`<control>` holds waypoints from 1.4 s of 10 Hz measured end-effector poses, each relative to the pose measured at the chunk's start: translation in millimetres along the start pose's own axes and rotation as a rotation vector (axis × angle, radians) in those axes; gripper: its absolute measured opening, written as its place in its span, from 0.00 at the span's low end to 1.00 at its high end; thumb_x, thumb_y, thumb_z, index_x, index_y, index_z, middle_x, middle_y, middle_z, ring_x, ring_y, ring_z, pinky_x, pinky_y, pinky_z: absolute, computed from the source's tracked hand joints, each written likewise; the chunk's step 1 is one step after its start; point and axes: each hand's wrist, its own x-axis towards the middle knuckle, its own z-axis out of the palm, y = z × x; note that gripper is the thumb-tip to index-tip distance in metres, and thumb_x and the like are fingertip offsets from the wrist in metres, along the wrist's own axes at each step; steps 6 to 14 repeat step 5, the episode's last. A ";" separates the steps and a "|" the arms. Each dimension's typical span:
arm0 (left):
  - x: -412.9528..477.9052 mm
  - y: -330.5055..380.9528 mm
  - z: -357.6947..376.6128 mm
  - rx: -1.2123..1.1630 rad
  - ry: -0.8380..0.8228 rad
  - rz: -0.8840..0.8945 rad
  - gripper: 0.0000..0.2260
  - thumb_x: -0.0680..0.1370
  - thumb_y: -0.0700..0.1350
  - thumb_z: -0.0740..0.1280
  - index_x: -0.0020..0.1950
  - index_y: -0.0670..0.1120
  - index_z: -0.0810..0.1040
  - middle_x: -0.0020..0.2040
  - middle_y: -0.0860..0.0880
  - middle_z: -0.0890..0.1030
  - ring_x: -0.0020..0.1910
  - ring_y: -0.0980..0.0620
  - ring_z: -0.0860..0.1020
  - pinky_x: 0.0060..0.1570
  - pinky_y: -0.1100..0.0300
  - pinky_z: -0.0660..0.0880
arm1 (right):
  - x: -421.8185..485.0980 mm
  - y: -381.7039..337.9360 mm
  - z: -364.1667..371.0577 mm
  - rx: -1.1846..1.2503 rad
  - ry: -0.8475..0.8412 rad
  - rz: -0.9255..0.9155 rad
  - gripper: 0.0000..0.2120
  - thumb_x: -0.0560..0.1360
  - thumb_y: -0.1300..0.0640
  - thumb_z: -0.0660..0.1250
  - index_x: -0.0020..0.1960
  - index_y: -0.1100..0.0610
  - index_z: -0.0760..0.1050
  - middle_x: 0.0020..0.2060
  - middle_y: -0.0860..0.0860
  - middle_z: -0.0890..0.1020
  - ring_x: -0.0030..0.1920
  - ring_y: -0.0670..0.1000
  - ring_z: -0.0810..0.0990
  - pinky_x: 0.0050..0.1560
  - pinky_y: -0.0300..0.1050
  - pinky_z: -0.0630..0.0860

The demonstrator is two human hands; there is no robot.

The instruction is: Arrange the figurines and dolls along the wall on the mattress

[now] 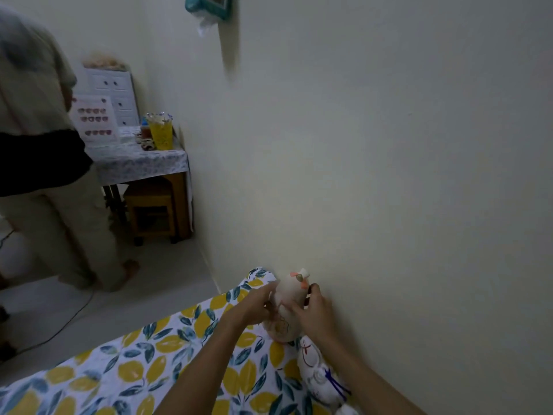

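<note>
Dolls are being lined up where the mattress [167, 354] meets the wall [389, 175]. A pale cloth doll [288, 290] with orange marks on its head is held upright at the far corner of the mattress, touching or almost touching the wall. It is gripped by both hands: the left hand [254, 304] is closed on its side at 9 o'clock, the right hand [314, 313] at 3 o'clock, with fingers [291, 310] wrapped on the body. A second white doll [317, 372] lies against the wall at 5 o'clock from it. The doll seems soft, light and not fragile; it is probably best held at the middle of the body, because a soft base may let it tip over.
</note>
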 end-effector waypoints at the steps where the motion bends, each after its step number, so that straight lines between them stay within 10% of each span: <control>1: 0.3 4.4 1.4 0.028 -0.011 -0.005 0.37 0.76 0.35 0.69 0.80 0.48 0.54 0.73 0.43 0.71 0.66 0.44 0.75 0.64 0.51 0.74 | -0.6 1.8 -0.3 -0.001 0.011 -0.002 0.22 0.71 0.44 0.74 0.55 0.58 0.71 0.51 0.57 0.82 0.48 0.55 0.80 0.47 0.50 0.80; 5: -58.1 9.4 -20.1 0.201 0.071 -0.116 0.37 0.82 0.47 0.62 0.80 0.41 0.40 0.81 0.43 0.43 0.81 0.43 0.43 0.80 0.48 0.49 | -40.6 -30.4 -8.3 -0.131 0.077 -0.131 0.37 0.80 0.46 0.62 0.79 0.60 0.47 0.77 0.61 0.60 0.74 0.60 0.66 0.69 0.51 0.70; 14: -58.1 9.4 -20.1 0.201 0.071 -0.116 0.37 0.82 0.47 0.62 0.80 0.41 0.40 0.81 0.43 0.43 0.81 0.43 0.43 0.80 0.48 0.49 | -40.6 -30.4 -8.3 -0.131 0.077 -0.131 0.37 0.80 0.46 0.62 0.79 0.60 0.47 0.77 0.61 0.60 0.74 0.60 0.66 0.69 0.51 0.70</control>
